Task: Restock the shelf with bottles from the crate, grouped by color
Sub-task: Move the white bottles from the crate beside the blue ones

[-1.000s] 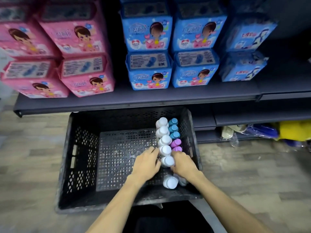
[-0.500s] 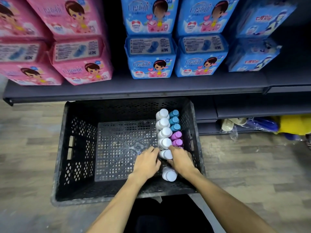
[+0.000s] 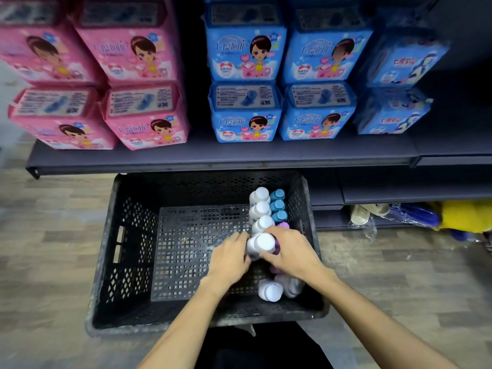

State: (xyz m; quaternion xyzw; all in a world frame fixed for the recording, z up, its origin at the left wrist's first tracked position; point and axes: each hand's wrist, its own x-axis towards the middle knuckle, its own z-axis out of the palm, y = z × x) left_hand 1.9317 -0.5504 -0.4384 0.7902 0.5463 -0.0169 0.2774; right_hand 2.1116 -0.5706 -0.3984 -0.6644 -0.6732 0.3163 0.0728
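Head view, crate (image 3: 127,235) of white, teal, purple bottles (image 3: 277,207), left hand (image 3: 231,259) and right hand (image 3: 291,253) grasping white bottle (image 3: 262,243)

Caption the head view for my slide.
Left hand and right hand hold a white bottle in the black crate below the shelf.

Black crate (image 3: 127,235) on floor before shelf (image 3: 213,158); white bottles (image 3: 262,209), 3 teal bottles (image 3: 277,206), purple bottles (image 3: 283,225) along right wall.

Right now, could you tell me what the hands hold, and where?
A white plastic bottle, gripped around its sides near the top by the left hand and right hand.
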